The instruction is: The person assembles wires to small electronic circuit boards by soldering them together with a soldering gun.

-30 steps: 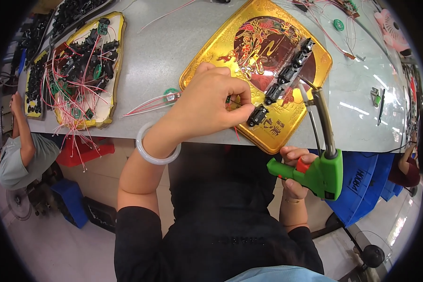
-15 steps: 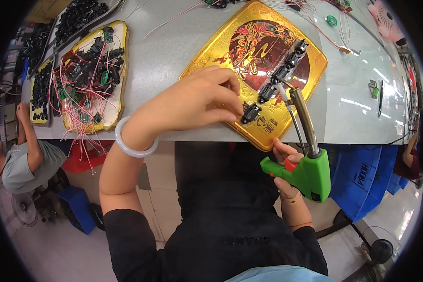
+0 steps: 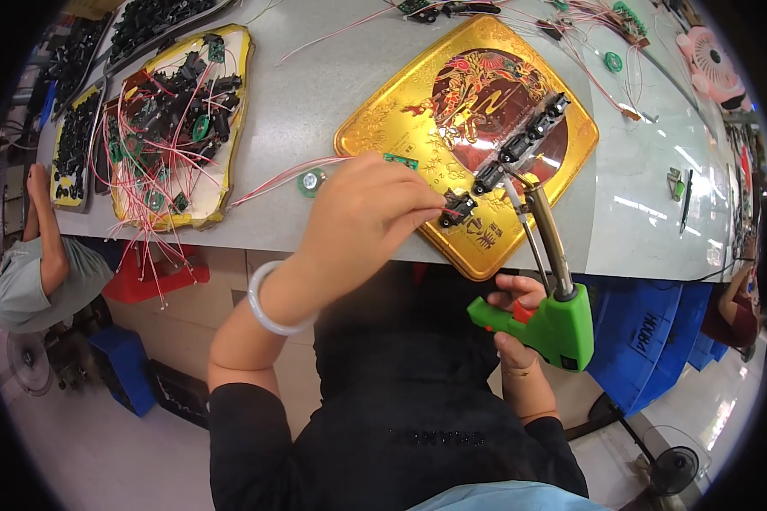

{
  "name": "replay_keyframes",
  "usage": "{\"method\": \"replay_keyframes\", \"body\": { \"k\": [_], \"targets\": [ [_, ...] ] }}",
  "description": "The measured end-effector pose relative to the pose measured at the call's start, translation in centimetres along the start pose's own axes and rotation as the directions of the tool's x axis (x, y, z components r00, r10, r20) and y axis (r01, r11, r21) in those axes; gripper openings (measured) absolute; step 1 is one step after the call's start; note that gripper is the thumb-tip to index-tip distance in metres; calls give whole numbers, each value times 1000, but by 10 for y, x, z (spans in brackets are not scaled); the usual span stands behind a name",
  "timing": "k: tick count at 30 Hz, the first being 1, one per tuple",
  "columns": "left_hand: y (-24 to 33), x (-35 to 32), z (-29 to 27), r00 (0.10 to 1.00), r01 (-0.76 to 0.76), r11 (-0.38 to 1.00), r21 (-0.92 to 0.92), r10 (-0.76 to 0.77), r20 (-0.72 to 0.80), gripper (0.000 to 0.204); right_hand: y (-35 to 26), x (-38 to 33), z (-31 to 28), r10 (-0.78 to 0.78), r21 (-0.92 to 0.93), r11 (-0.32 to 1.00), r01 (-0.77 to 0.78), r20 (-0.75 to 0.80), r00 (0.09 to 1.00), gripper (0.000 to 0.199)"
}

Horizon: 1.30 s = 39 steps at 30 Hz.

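Note:
My left hand [image 3: 371,209] is closed in a pinch on a thin red wire [image 3: 452,211], beside the nearest small black plastic part [image 3: 458,207] on a gold tin [image 3: 375,111]. A green circuit board [image 3: 402,161] and a green round disc [image 3: 311,181] with red and white wires show behind that hand. My right hand [image 3: 520,319] grips a green soldering gun [image 3: 562,328] by its handle, fingers at the red trigger. The gun's metal barrel points up over the tin, its tip near a row of black parts [image 3: 513,150] along a clear strip.
Left of the tin, a yellow-edged tray [image 3: 237,128] holds black parts, boards and tangled wires. More trays of black parts [image 3: 149,34] stand behind it. A pink fan [image 3: 714,64] and tweezers [image 3: 687,200] are at the right. Blue crates [image 3: 635,341] stand below the table edge.
The left hand's fingers have closed into a pinch at the nearest black part. A board, a disc and wires now show behind that hand. The right hand keeps its hold on the gun.

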<state>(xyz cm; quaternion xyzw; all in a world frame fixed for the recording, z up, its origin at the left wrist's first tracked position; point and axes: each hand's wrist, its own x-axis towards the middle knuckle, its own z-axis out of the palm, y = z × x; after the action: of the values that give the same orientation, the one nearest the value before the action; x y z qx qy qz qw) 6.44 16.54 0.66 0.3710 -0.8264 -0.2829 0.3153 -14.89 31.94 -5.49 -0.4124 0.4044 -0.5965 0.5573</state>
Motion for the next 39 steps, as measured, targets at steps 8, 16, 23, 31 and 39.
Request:
{"method": "replay_keyframes", "body": {
  "k": [8, 16, 23, 31, 39],
  "targets": [
    [-10, -12, 18, 981, 63, 974, -216, -101, -165, 10, -11, -3, -39, -11, -89, 996, 18, 75, 997, 43],
    [-7, -13, 24, 984, 67, 983, -169, -93, -153, 9, -13, -2, -42, 23, -330, 943, -44, -66, 998, 22],
    [-10, -18, 29, 974, 115, 960, -254, -160, -163, 10, -6, 1, -46, 5, -372, 928, -14, -26, 1000, 9],
    [-11, -16, 28, 981, 26, 992, -125, -49, -189, 11, 3, 2, -49, 7, -314, 949, -15, -25, 1000, 14],
    [-13, -16, 29, 980, 20, 990, -141, -47, -192, 12, 7, 6, -51, -38, -365, 929, 57, 59, 998, 8]
  ]
}}
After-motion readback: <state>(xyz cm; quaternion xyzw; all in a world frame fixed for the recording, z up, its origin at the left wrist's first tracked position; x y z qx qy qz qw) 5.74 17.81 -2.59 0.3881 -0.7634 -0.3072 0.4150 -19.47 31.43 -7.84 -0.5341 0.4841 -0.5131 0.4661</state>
